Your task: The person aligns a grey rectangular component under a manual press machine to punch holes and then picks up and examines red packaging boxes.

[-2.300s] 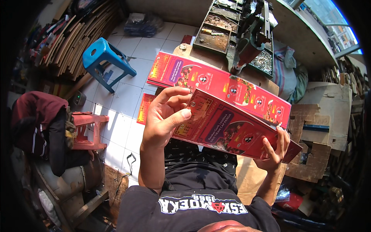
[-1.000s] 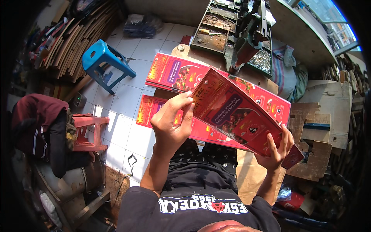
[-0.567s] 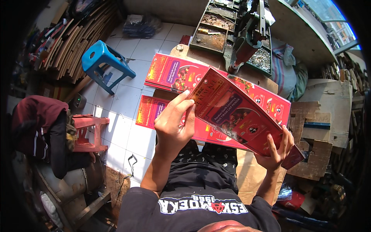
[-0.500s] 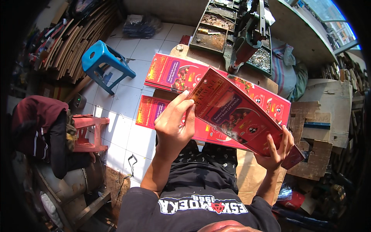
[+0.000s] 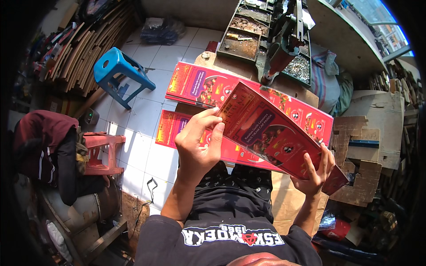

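Observation:
A long, glossy red printed sheet (image 5: 275,133) with food pictures is held at a slant in front of me. My left hand (image 5: 197,142) is closed, pinching its left edge between thumb and fingertips. At the lower right end, my right hand (image 5: 315,173) grips the sheet, thumb and some fingers hidden behind it. Beneath lie more red printed sheets in two groups: a far stack (image 5: 188,84) and a near one (image 5: 242,154), partly covered by the held sheet and my left hand. Whether the held piece is one sheet or several layers, I cannot tell.
Beyond the sheets stands a hand-press-like metal tool (image 5: 284,55) beside a compartment tray (image 5: 242,44) of small metal bits. A blue stool (image 5: 117,71) and a red stool (image 5: 104,150) stand left. Cut cardboard (image 5: 355,159) lies right, and stacked boards (image 5: 84,48) lean far left.
The held sheet's far corner has dipped slightly and its face catches the light differently. My left hand has shifted a little left and nearer me; my right hand keeps its grip.

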`<action>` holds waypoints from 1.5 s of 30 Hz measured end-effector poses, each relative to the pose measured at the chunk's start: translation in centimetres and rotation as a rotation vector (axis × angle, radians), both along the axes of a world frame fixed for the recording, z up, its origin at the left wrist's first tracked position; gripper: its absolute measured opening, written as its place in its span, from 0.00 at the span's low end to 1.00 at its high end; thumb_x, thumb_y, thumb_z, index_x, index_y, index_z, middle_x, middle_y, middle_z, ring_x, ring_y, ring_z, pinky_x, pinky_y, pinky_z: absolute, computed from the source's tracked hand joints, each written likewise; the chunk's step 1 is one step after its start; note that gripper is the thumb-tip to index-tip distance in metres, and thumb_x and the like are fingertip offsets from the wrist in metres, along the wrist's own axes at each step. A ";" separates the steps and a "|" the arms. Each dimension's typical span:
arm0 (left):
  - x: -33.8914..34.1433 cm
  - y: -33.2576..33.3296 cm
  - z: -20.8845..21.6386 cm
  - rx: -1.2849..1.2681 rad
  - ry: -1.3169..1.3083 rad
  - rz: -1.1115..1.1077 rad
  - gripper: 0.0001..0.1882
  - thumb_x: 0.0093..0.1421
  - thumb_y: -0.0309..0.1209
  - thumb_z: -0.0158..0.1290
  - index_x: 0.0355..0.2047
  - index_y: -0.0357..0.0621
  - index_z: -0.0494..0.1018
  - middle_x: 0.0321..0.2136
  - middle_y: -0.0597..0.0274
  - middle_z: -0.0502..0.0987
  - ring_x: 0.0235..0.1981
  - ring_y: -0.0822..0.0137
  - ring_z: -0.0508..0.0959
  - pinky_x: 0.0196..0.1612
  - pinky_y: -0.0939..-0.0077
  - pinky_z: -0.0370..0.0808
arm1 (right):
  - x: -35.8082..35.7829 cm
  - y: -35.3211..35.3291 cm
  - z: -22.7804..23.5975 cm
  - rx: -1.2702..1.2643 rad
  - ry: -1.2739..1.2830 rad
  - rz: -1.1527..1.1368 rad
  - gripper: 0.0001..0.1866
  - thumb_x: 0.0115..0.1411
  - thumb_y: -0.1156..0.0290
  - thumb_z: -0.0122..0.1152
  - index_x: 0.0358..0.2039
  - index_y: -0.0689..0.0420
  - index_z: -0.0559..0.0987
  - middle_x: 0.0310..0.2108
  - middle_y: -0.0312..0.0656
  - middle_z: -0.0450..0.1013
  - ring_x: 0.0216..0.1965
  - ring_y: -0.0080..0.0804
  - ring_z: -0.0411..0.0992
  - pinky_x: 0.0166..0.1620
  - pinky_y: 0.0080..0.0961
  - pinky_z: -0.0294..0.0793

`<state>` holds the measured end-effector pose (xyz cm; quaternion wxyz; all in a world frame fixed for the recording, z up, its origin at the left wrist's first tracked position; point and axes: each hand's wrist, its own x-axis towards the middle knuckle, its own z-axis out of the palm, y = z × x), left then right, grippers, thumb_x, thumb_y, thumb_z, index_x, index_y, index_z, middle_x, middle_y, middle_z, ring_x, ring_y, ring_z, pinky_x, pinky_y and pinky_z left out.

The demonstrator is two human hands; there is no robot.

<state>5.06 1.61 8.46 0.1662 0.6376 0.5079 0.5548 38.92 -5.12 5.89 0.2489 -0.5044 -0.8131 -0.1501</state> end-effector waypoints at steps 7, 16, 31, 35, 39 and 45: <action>-1.3 0.3 0.0 -0.149 -0.576 -0.093 0.10 0.70 0.25 0.45 0.41 0.32 0.75 0.41 0.51 0.82 0.38 0.67 0.82 0.45 0.73 0.78 | -0.4 0.2 -0.3 -0.019 0.075 0.036 0.38 0.36 0.55 0.75 0.54 0.41 0.80 0.63 0.59 0.65 0.59 0.58 0.66 0.60 0.56 0.63; -3.3 1.0 0.3 -0.510 -1.015 -0.607 0.12 0.67 0.25 0.53 0.47 0.29 0.75 0.41 0.52 0.82 0.42 0.70 0.81 0.49 0.74 0.78 | -0.3 0.1 -0.1 -0.081 0.154 0.117 0.39 0.30 0.59 0.74 0.51 0.43 0.82 0.62 0.59 0.66 0.59 0.58 0.66 0.59 0.56 0.64; -3.5 1.3 -1.0 -0.557 -1.113 -0.652 0.12 0.67 0.26 0.54 0.47 0.30 0.76 0.41 0.54 0.82 0.41 0.71 0.81 0.48 0.76 0.79 | -0.2 0.2 -0.1 -0.107 0.131 0.125 0.40 0.30 0.58 0.73 0.52 0.43 0.81 0.63 0.59 0.65 0.59 0.58 0.66 0.59 0.55 0.65; -2.7 2.0 -1.4 -0.575 -0.909 -0.540 0.15 0.68 0.27 0.54 0.50 0.30 0.75 0.43 0.54 0.82 0.43 0.71 0.81 0.49 0.76 0.78 | -0.3 -0.1 -0.3 -0.164 0.135 0.075 0.39 0.32 0.61 0.74 0.53 0.43 0.81 0.63 0.58 0.64 0.58 0.58 0.66 0.58 0.52 0.65; -0.8 3.1 -1.8 -0.577 -0.664 -0.445 0.17 0.66 0.24 0.54 0.54 0.32 0.73 0.42 0.55 0.81 0.44 0.71 0.80 0.50 0.76 0.77 | -0.2 -0.6 -0.5 -0.174 0.121 -0.007 0.38 0.33 0.64 0.75 0.53 0.44 0.81 0.63 0.57 0.64 0.57 0.56 0.67 0.57 0.50 0.66; 2.0 6.7 -4.5 -0.689 -0.492 -0.408 0.19 0.64 0.23 0.56 0.56 0.37 0.72 0.41 0.55 0.81 0.42 0.71 0.80 0.45 0.77 0.78 | 0.3 -1.3 -1.3 -0.204 0.051 -0.147 0.40 0.35 0.58 0.75 0.56 0.44 0.80 0.64 0.56 0.64 0.57 0.55 0.66 0.58 0.48 0.65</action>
